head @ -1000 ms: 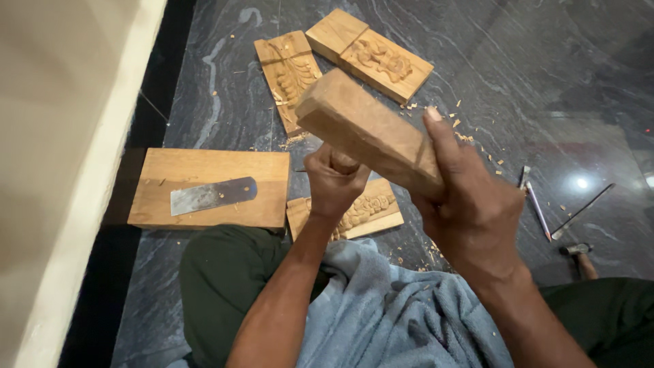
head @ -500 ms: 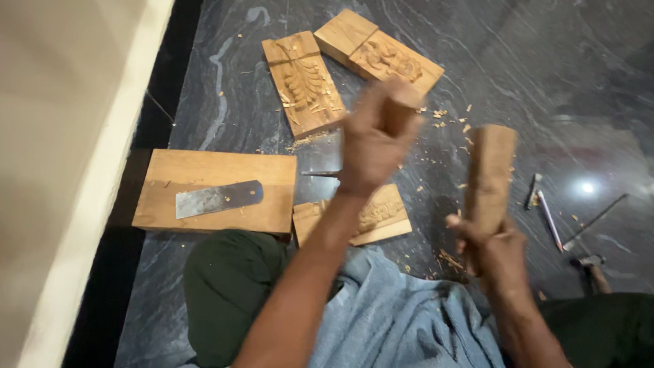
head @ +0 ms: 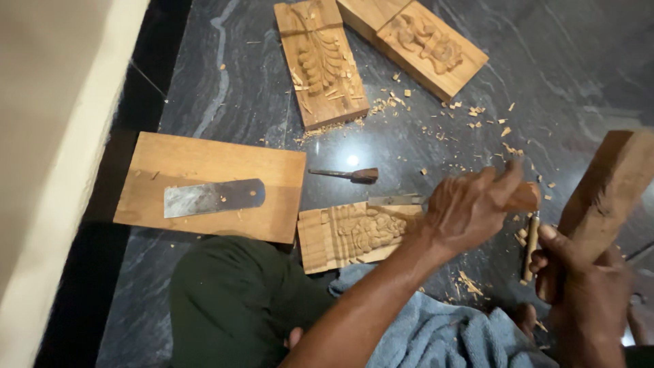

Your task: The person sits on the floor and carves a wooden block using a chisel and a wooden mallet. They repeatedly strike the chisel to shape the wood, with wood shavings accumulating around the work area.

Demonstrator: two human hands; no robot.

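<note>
brown wooden mallet block (head: 610, 187) upright at right; wood-handled chisel (head: 521, 197) gripped

The wooden block (head: 606, 197), held level across the centre a second ago, has been swung upright to the right edge of the frame by the right hand (head: 579, 279); the left hand (head: 477, 208), raised at upper centre half a second ago, has been lowered to right of centre, closed around a wooden-handled chisel (head: 524, 197).

The wooden mallet (head: 603, 187) runs off the right edge; the chisel handle (head: 523, 196) is mostly hidden under the left hand (head: 470, 208).
</note>
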